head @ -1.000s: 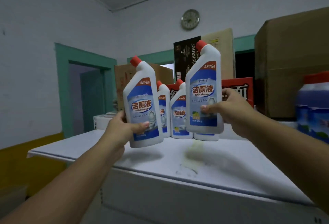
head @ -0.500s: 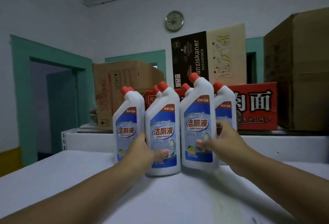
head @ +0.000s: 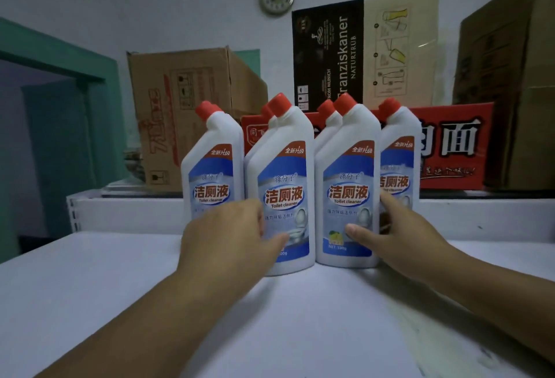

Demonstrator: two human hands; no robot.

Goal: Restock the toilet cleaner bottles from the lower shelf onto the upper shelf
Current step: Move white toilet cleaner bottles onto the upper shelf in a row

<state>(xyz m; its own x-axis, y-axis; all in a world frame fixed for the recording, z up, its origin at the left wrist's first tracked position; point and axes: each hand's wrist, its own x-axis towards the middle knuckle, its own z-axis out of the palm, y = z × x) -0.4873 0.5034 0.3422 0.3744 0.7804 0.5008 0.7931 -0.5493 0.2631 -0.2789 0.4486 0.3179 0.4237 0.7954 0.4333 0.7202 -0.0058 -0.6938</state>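
Hands (head: 231,233) (head: 402,236) outstretched, fingers loose against bottles (head: 285,197)

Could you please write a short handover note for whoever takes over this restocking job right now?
Left hand: open, fingers spread against the front-left bottle; no closed grip visible.
Right hand: open, thumb on the front-right bottle, index finger pointing toward the far-right bottle.
Bottles: six red-capped toilet cleaner bottles stand upright in a cluster on the white shelf top, including the far-left bottle; two are mostly hidden behind the front pair.
Done: the two front bottles are set down upright.
Left: the lower shelf is out of view, so check it for remaining bottles.
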